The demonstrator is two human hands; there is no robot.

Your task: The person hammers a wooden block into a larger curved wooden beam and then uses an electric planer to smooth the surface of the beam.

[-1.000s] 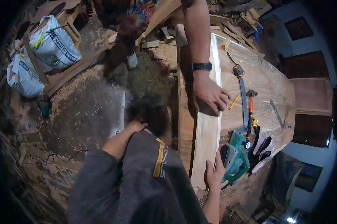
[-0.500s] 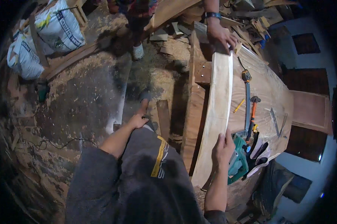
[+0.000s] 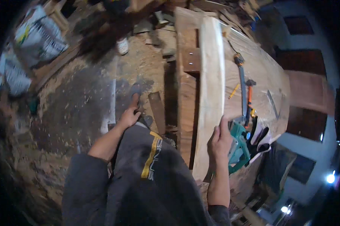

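A long, pale wooden board [image 3: 211, 79] lies lengthwise along the left side of the workbench. My right hand [image 3: 221, 141] holds its near end by the right edge, thumb on top; the fingertips are partly hidden. Beside that hand stands a green power tool [image 3: 238, 147], apparently a circular saw or planer, with dark and pale gloves [image 3: 258, 139] against it. My left hand [image 3: 129, 117] rests loosely at my knee, its fingers bent and partly apart, with nothing visible in them.
On the workbench [image 3: 260, 75] lie a tape measure [image 3: 238, 59], a yellow pencil [image 3: 234, 91], an orange-handled hammer [image 3: 249, 94] and a metal square [image 3: 272, 103]. White sacks [image 3: 42, 35] stand far left. A wood offcut [image 3: 156, 111] lies on the dusty floor.
The other person's hand has left the board's far end; a dark blur now crosses the upper left. The view has shifted. My right hand stays on the board, my left at my knee.
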